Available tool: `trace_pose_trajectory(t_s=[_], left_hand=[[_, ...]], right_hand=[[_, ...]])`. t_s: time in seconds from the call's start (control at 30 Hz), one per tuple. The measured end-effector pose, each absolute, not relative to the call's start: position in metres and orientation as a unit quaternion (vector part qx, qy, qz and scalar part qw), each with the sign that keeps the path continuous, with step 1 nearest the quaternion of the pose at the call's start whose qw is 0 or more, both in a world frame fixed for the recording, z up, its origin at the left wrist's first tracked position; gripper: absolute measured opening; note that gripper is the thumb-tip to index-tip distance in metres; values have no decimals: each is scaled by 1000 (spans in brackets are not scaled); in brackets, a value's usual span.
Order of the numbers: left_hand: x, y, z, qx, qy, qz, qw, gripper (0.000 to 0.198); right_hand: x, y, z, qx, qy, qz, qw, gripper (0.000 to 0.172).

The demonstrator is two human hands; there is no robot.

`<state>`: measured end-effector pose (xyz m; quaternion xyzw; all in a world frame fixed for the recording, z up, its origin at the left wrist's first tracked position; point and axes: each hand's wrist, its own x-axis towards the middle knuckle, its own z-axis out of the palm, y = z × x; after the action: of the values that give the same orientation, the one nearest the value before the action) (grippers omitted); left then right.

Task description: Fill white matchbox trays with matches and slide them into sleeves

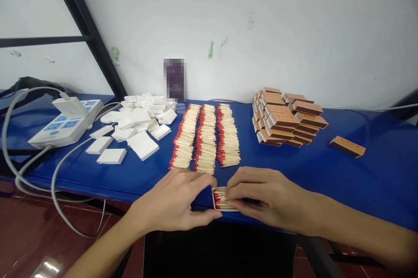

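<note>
Both my hands meet at the near edge of the blue table (359,182). My left hand (174,202) pinches the left end of a small white matchbox tray (219,199) filled with red-tipped matches. From the right, my right hand (266,197) closes its fingers over the same tray, pressing on the matches. Just beyond my hands lie three long rows of loose red-tipped matches (205,139).
A heap of white empty trays (137,123) lies at the left, with a white power strip (65,121) and grey cables beyond it. A stack of brown matchbox sleeves (287,117) sits at the right, with one single sleeve (347,146) apart from it. A white wall stands behind.
</note>
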<state>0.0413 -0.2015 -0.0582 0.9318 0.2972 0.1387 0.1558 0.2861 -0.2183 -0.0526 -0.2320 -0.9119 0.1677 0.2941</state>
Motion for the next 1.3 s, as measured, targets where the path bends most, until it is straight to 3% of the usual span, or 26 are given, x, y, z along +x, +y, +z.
trace_pose_trajectory(t_s=[0.57, 0.7, 0.93, 1.3], left_hand=[[41, -202, -58, 927, 296, 173, 149, 26], [41, -204, -58, 927, 302, 171, 144, 29], [40, -203, -60, 924, 305, 174, 153, 30], [41, -203, -58, 925, 299, 167, 164, 30]], right_hand=[[291, -216, -44, -221, -907, 177, 312, 12], [301, -213, -36, -241, -918, 153, 276, 22], [304, -210, -41, -266, -940, 136, 168, 15], [296, -208, -45, -279, -933, 174, 147, 10]])
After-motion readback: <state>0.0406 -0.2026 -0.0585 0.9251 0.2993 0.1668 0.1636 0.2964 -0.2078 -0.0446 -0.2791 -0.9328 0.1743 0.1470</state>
